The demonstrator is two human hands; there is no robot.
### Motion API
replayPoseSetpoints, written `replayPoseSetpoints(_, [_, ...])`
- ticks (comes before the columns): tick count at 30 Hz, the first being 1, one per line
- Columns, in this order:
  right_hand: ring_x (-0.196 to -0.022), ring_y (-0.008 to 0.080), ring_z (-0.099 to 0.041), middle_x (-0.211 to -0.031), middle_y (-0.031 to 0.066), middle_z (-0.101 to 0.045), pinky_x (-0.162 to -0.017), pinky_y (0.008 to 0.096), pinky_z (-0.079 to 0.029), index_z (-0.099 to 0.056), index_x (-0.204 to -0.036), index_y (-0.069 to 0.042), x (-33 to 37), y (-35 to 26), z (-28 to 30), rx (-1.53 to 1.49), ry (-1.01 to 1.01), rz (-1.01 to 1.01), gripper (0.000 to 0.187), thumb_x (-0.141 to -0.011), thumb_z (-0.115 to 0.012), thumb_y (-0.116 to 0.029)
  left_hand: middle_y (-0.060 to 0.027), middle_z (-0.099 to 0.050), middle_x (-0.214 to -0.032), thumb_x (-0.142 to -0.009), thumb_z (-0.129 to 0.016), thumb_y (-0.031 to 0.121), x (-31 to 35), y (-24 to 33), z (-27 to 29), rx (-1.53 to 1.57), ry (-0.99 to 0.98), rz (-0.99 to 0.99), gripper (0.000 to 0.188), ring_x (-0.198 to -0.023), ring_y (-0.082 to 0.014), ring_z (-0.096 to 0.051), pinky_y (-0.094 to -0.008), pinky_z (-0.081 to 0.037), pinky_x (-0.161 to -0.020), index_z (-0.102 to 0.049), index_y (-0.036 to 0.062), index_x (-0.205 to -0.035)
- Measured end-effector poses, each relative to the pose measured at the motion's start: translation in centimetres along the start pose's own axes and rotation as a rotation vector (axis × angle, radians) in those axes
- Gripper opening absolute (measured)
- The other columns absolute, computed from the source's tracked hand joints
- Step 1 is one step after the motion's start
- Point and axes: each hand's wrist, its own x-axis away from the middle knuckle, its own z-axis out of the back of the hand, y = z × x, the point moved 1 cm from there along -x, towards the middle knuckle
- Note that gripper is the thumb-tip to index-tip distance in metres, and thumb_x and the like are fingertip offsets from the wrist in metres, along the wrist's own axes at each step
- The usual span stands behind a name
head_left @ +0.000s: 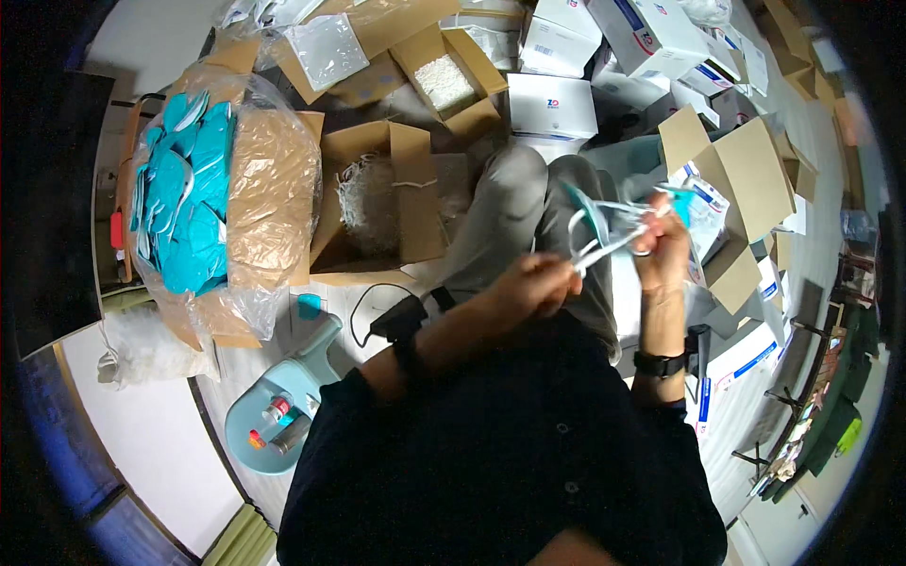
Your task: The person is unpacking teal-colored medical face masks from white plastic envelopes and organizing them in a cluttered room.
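Over my lap, both hands hold the white elastic straps (604, 247) of a teal face mask (589, 213), stretched between them. My left hand (549, 285) pinches one end of the straps. My right hand (663, 247) is closed around the other end, higher up and to the right. Motion blurs the mask and straps, so their exact shape is unclear. A clear-looking film or loop shows beside my right fingers. At the left, a plastic-lined carton (274, 179) holds a heap of teal masks (184, 203).
An open carton (411, 203) with white straps inside stands left of my knees; another carton (472, 123) holds white pieces. White boxes (552, 106) are stacked ahead. An open carton (755, 179) sits on my right. A light-blue stool (253, 429) with bottles is at lower left.
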Motion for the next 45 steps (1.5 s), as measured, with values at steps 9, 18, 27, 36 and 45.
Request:
replayPoseSetpoints(9, [-0.048, 0.0056, -0.038, -0.063, -0.0004, -0.048, -0.043, 0.018, -0.031, -0.054, -0.093, -0.004, 1.0, -1.6, -3.8, 0.294, -0.03, 0.13, 0.017, -0.093, -0.055, -0.021, -0.0041, -0.055, -0.074, -0.095, -0.045, 0.02, -7.5, -1.8, 14.9, 0.663, 0.341, -0.174, 0.02, -0.063, -0.0132, -0.052, -0.0277, -0.047, -0.056, -0.055, 0.0033, -0.095])
replayPoseSetpoints(18, [-0.047, 0.0057, -0.039, -0.062, 0.0017, -0.052, -0.043, 0.0181, -0.029, -0.058, -0.088, -0.003, 1.3, 1.0, -4.2, 0.305, -0.076, 0.053, 0.021, -0.094, -0.054, -0.023, -0.0215, -0.022, -0.147, -0.097, -0.051, 0.032, -14.3, 11.7, 25.4, 0.741, 0.765, -0.345, 0.06, -0.132, -0.0417, -0.034, -0.0579, -0.033, -0.107, -0.024, 0.0096, -0.145])
replayPoseSetpoints(27, [-0.048, 0.0061, -0.036, -0.062, 0.0017, -0.051, -0.046, 0.0202, -0.028, -0.058, -0.084, -0.003, 1.7, 2.5, -7.7, 0.34, -0.208, 0.012, 0.019, -0.092, -0.054, -0.019, -0.023, -0.043, -0.138, -0.099, -0.047, 0.026, -13.4, 4.9, 28.0, 0.704, 0.579, -0.348, 0.051, -0.122, -0.0372, -0.049, -0.0481, -0.041, -0.105, -0.034, -0.0089, -0.134])
replayPoseSetpoints(36, [-0.048, 0.0091, -0.036, -0.063, 0.0029, -0.046, -0.049, 0.0225, -0.032, -0.052, -0.088, -0.005, 4.6, 1.4, -6.7, -0.241, -0.405, -0.088, 0.02, -0.095, -0.054, -0.024, -0.0109, -0.063, -0.111, -0.091, -0.049, 0.059, -9.8, 0.3, 21.1, 0.304, 0.048, 0.007, 0.062, -0.103, -0.0238, -0.06, -0.039, -0.048, -0.092, -0.059, 0.0022, -0.115])
replayPoseSetpoints(45, [-0.092, 0.0143, -0.059, -0.1, 0.0062, -0.062, -0.08, 0.0252, -0.046, -0.062, -0.103, -0.002, 7.3, 5.1, 5.1, 0.698, -0.313, 0.0, 0.023, -0.082, -0.058, 0.007, -0.0111, -0.063, -0.115, -0.096, -0.047, 0.045, -6.0, -1.7, 12.1, -0.199, 0.055, -0.1, 0.054, -0.108, -0.0195, -0.059, -0.0341, -0.043, -0.098, -0.052, 0.0, -0.125])
